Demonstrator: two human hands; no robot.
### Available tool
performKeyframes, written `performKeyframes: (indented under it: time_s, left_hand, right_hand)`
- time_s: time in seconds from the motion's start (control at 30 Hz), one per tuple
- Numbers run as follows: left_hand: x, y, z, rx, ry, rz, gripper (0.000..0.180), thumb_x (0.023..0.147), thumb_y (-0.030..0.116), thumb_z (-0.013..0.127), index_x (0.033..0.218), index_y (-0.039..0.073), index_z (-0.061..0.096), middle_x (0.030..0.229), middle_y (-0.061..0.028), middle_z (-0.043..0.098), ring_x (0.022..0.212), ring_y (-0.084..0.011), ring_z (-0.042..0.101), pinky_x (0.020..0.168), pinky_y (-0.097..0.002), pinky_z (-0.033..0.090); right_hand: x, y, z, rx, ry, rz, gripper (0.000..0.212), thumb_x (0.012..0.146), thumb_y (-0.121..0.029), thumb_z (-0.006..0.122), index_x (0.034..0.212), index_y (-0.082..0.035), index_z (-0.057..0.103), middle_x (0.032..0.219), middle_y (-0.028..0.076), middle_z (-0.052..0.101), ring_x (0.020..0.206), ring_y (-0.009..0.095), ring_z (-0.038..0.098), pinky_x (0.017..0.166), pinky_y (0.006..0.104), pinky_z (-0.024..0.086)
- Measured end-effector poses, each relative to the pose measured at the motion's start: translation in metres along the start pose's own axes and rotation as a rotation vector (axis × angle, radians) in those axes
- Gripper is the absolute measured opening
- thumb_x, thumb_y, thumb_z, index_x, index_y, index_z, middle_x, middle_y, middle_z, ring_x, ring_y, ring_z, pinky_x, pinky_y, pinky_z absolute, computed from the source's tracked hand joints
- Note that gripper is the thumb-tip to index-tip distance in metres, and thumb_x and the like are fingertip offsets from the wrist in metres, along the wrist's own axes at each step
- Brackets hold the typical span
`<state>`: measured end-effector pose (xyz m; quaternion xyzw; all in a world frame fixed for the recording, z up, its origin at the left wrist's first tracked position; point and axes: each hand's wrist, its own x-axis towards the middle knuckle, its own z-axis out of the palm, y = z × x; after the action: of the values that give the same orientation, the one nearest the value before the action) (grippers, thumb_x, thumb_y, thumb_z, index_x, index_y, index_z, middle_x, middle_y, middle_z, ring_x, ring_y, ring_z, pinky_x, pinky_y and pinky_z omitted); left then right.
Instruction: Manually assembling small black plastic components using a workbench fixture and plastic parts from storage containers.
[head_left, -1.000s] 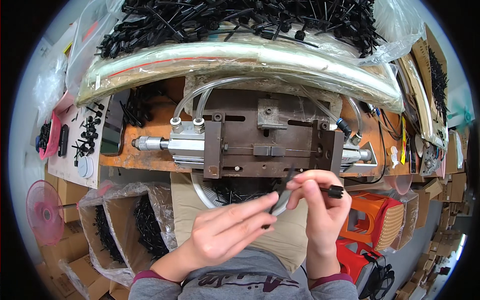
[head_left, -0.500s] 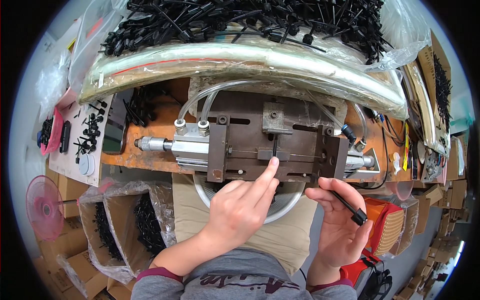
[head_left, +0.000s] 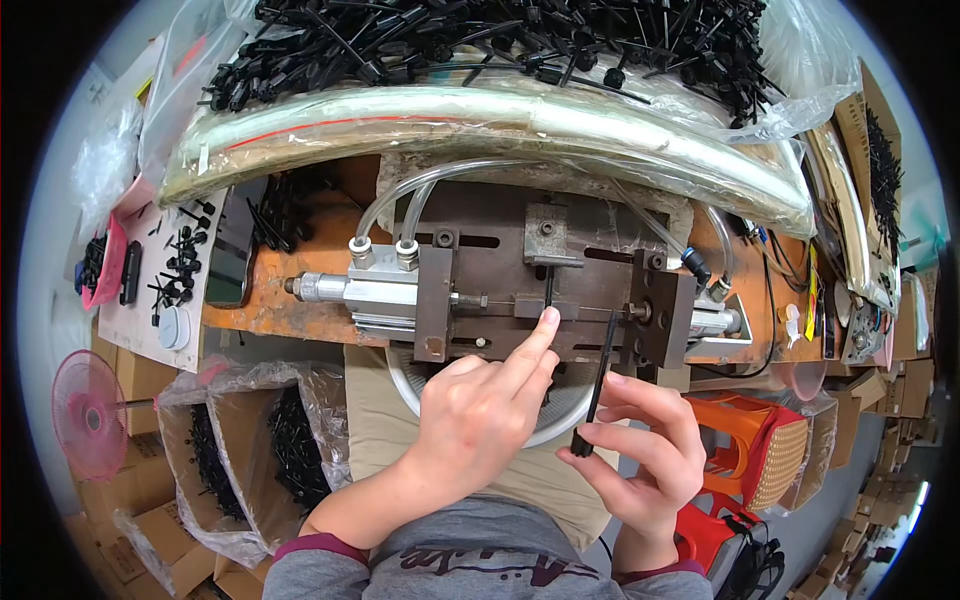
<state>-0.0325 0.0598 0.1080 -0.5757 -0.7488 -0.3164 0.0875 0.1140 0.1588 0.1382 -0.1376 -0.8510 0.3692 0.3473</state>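
Left hand (head_left: 480, 420) has come forward from a second ago: then both hands were together low centre working one thin black plastic pin, now the left index fingertip (head_left: 549, 318) presses a short black pin (head_left: 549, 290) standing upright in the slot of the dark steel press fixture (head_left: 500, 270) at frame centre, other fingers loosely curled, grasping nothing. Right hand (head_left: 650, 450) dropped lower right and pinches a long thin black plastic tie-like strip (head_left: 597, 385) between thumb and fingers, strip near vertical, its blocky head at the bottom near the thumb, tip reaching up toward the fixture's right block. Reads as one piece seated in the jig while the other is held back, clear of it. Fixture is matte, oily-looking metal, with a shiny aluminium pneumatic cylinder (head_left: 350, 290) on its left and clear flexible hoses (head_left: 400, 205) looping up. It sits on a worn orange tabletop (head_left: 300, 310). Upper frame: a heap of glossy black plastic fasteners (head_left: 500, 40) on crinkled clear plastic sheeting (head_left: 480, 115). Lower left: cardboard boxes lined with plastic bags (head_left: 240, 440) holding more black parts, and a pink fan (head_left: 90, 410).
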Motion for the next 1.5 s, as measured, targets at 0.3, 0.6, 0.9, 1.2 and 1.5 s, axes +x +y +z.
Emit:
performKeyframes:
  time_s: [0.3,0.6,0.9,1.2,1.5]
  left_hand:
    - [-0.002,-0.002,-0.002,-0.051,-0.002,0.01,0.024,0.069,0.009,0.077,0.092,0.004,0.071,0.123,-0.008,0.067,0.053,-0.014,0.056,0.053,-0.0246,0.046]
    - [-0.034,-0.003,-0.038,-0.188,-0.238,0.048,0.029,0.071,0.02,0.08,0.095,0.006,0.071,0.118,-0.0065,0.069,0.056,-0.0155,0.06,0.053,-0.0257,0.049]
    - [-0.035,-0.004,-0.041,-0.257,-0.233,0.035,0.041,0.07,0.034,0.081,0.102,0.01,0.074,0.107,-0.0029,0.072,0.055,-0.0128,0.06,0.051,-0.024,0.048]
    - [-0.033,-0.007,-0.032,-0.362,-0.157,0.077,0.034,0.07,0.025,0.082,0.097,0.007,0.074,0.095,-0.0051,0.073,0.063,-0.0148,0.065,0.053,-0.0242,0.05]
    - [-0.035,-0.007,-0.032,-0.382,-0.14,0.085,0.028,0.071,0.02,0.083,0.093,0.005,0.074,0.089,-0.0053,0.073,0.066,-0.0158,0.067,0.056,-0.0246,0.051]
  right_hand:
    - [0.001,0.001,0.002,-0.137,-0.036,-0.147,0.03,0.059,-0.001,0.081,0.088,-0.003,0.075,0.11,0.014,0.068,0.093,0.029,0.067,0.076,0.0339,0.056]
    - [0.008,0.016,0.017,-0.272,-0.057,-0.188,0.026,0.065,0.0,0.077,0.09,0.0,0.071,0.114,0.014,0.068,0.093,0.028,0.068,0.074,0.0341,0.053]
    - [0.018,0.018,0.037,-0.504,-0.162,-0.168,0.024,0.066,-0.001,0.077,0.088,-0.001,0.069,0.115,0.013,0.069,0.068,0.019,0.065,0.059,0.0286,0.048]
    - [0.028,0.015,0.033,-0.536,-0.226,-0.143,0.022,0.065,-0.003,0.077,0.085,-0.003,0.068,0.117,0.012,0.069,0.053,0.014,0.058,0.051,0.0259,0.043]
    - [0.028,0.013,0.032,-0.529,-0.231,-0.111,0.022,0.066,-0.003,0.077,0.086,-0.003,0.069,0.118,0.01,0.069,0.05,0.015,0.055,0.049,0.0261,0.041]
